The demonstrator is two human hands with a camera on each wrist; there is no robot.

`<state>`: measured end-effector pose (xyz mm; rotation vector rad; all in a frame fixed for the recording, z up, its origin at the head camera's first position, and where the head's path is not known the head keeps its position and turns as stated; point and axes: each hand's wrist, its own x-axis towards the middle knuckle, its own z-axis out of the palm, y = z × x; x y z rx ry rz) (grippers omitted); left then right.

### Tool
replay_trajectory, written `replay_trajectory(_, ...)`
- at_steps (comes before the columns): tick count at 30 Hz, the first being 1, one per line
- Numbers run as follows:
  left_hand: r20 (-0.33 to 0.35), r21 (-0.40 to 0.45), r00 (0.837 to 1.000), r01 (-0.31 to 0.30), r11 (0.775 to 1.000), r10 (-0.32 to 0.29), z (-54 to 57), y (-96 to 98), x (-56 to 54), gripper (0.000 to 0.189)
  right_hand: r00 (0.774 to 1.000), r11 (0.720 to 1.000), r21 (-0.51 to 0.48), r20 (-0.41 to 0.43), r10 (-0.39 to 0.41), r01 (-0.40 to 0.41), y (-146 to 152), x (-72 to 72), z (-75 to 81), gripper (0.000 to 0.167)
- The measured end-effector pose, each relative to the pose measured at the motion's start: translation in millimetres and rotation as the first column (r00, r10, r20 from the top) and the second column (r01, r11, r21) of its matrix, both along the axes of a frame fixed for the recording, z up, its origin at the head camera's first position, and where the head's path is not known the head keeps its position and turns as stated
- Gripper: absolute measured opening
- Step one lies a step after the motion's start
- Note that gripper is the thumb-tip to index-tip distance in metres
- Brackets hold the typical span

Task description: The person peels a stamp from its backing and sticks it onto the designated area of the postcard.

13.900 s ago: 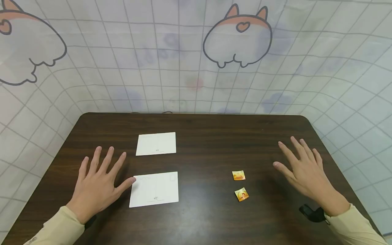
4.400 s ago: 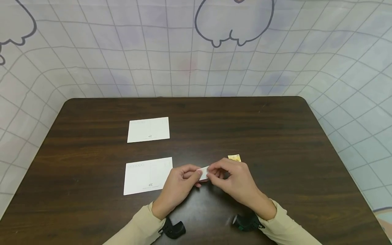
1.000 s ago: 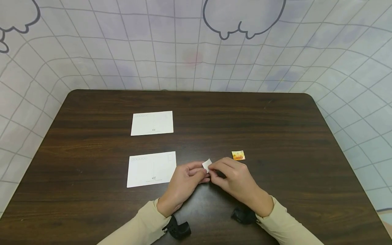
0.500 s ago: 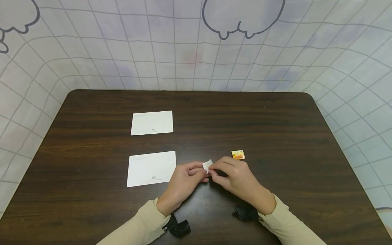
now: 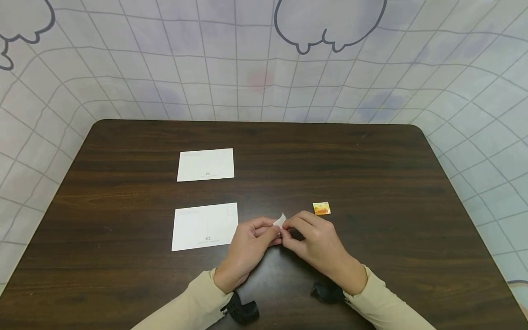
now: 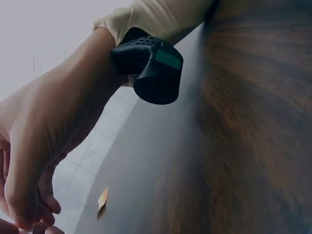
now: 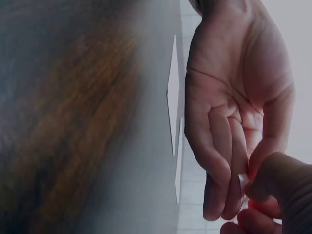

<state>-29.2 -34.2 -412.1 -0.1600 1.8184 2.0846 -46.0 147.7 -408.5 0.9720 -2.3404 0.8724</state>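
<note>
Both hands meet just above the table, to the right of the nearer postcard. A small paper square (image 5: 280,221), apparently a sticker, shows its white side between the fingertips and looks bent, with one corner pointing up. My left hand (image 5: 249,245) pinches its lower left part between thumb and fingers. Thumb and index finger of my right hand (image 5: 319,240) pinch its right edge. In both wrist views the fingertips bunch together and mostly hide the square. A yellow printed sticker (image 5: 321,208) lies just beyond the right hand, and appears as a thin yellow sliver in the left wrist view.
Two white postcards lie on the left of the dark wooden table (image 5: 371,169): a nearer one (image 5: 204,228) beside the left hand and a farther one (image 5: 206,165) behind it. A black device (image 5: 243,312) hangs from the left wrist. Grid-patterned cloth (image 5: 185,68) encloses the table's back and sides.
Earliest, both hands were spread apart and two yellow stickers lay on the table. One was picked up and turned white side up between the fingers. In the last second, its white part bends more.
</note>
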Motion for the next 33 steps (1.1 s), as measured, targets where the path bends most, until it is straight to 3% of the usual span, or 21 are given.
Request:
replay_trajectory(9,0.001,-0.005,1.000,-0.005,1.000,0.005,-1.1,2.4,4.1,0.019,0.996,0.996,0.039,-0.025,-0.083,0.084,-4.7,6.1,0.9,0.013)
replay_trajectory(28,-0.044,-0.017,0.999,-0.017,1.000,0.016,-3.3,2.3,5.7,0.021,0.995,0.997,-0.009,0.061,-0.075,0.076,-4.4,6.6,0.0,0.012)
replay_trajectory(33,-0.054,-0.021,0.999,-0.006,1.000,0.005,-3.2,2.8,6.4,0.021,0.996,0.997,-0.011,0.028,-0.082,0.082,-4.5,6.9,-1.3,0.016)
